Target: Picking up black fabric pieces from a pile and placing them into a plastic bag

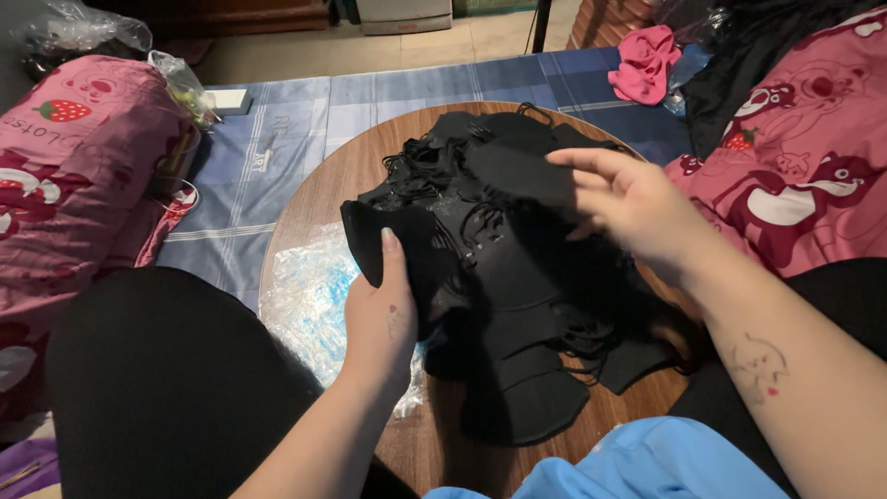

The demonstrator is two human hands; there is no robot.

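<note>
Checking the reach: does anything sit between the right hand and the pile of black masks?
Nothing visible does. The right hand is already at the top of the black mask pile, and the left hand holds masks at its left edge.

We see a round wooden table (319, 189) on a blue checked sheet (277, 139). On it lie a heap of black face masks (499, 277) and crinkled clear plastic bags (309, 300).
</note>
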